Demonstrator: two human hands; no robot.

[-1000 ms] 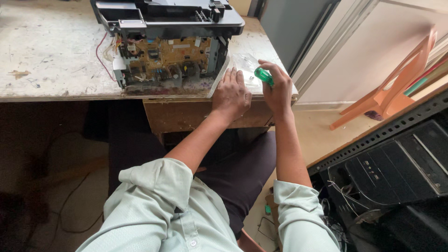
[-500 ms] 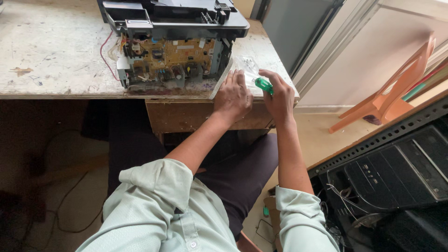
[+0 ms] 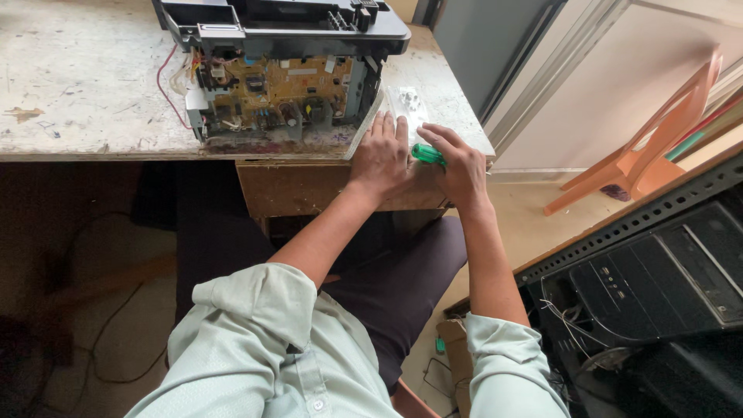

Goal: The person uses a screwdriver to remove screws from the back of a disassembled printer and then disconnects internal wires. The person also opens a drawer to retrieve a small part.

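Gripping a green screwdriver (image 3: 426, 154) at the table's near edge, the right hand (image 3: 462, 166) stays clamped around its handle. At its 9 o'clock the left hand (image 3: 381, 155) lies flat, fingers together, on a white panel (image 3: 402, 108), little changed since before. Farther off, at 11 o'clock, the opened printer (image 3: 279, 70) sits on the table (image 3: 70, 93), slightly lower in view.

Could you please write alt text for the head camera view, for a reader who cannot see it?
Seen from above, a seated person's right hand grips a green-handled screwdriver while the left hand rests flat on a pale panel at the edge of a worn white table. An opened printer with an exposed circuit board stands beside them.
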